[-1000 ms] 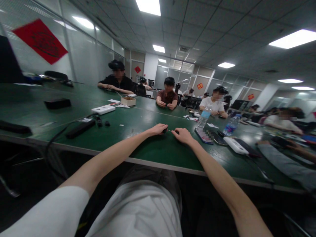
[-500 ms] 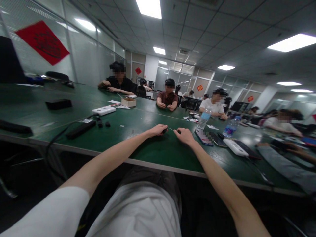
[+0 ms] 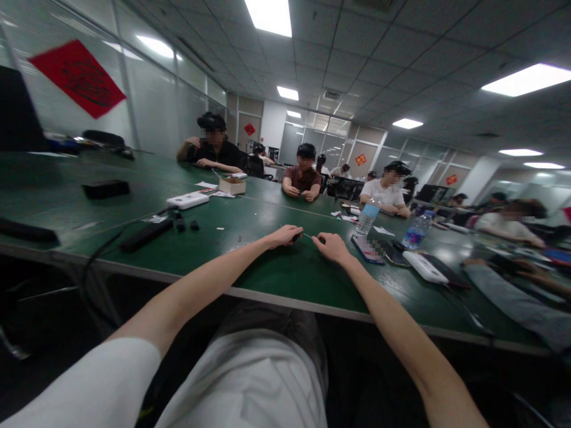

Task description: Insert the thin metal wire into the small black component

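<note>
Near the front edge of the green table (image 3: 267, 279), about midway along it, both of the person's hands rest on the cloth. To the right of the hands lie two phones (image 3: 368, 248), side by side. Behind them stands a water bottle (image 3: 366, 217), upright, and a second bottle (image 3: 413, 230) stands farther right. A white power strip (image 3: 426, 267) lies beyond the phones, toward the right end. To the left, well apart from the hands, lie a black bar (image 3: 145, 234) with a cable, two small black blocks (image 3: 181, 223) and a white box (image 3: 187, 200). A cardboard box (image 3: 232, 185) sits near the far edge, where other people are seated. The left hand (image 3: 285, 236) is curled shut around a small dark part (image 3: 297, 237). The right hand (image 3: 332, 245) pinches a second dark part (image 3: 321, 240) at its fingertips. A thin pale wire (image 3: 307, 236) spans the narrow gap between them, just above the table. Finer detail of the parts is too small to tell.
</note>
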{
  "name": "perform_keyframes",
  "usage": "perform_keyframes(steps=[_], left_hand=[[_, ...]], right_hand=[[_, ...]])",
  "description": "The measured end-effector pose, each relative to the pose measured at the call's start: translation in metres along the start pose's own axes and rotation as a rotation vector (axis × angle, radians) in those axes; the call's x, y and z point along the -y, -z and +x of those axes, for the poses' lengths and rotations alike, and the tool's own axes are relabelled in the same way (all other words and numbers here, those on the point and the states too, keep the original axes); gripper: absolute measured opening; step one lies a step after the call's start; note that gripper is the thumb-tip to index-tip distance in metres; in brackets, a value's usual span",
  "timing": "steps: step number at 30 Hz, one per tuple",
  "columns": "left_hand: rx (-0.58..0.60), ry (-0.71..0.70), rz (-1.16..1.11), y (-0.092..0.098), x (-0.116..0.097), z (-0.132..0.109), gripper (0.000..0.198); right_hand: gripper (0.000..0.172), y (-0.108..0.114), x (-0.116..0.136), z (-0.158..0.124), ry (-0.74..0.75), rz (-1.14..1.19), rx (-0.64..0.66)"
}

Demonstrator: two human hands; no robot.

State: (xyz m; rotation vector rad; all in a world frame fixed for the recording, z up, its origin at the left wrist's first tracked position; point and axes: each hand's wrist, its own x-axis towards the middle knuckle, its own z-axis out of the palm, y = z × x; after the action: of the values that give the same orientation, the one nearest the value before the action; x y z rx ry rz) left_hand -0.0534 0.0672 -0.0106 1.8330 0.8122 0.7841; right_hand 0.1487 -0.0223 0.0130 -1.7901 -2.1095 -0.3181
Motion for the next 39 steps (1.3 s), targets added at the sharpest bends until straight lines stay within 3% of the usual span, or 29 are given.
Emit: perform_keyframes(steps=[19,39], left_hand=[[0.022,-0.009,0.006,0.002,-0.008,-0.009,0.045],[0.033,-0.018,-0.029,0.002,-0.010,-0.010,0.047]], right_hand=[[0.047,0.005,0.001,-0.004,0.058,0.007,0.009],[0.042,-0.002,-0.009,-0.004,0.167,0.092,-0.074]])
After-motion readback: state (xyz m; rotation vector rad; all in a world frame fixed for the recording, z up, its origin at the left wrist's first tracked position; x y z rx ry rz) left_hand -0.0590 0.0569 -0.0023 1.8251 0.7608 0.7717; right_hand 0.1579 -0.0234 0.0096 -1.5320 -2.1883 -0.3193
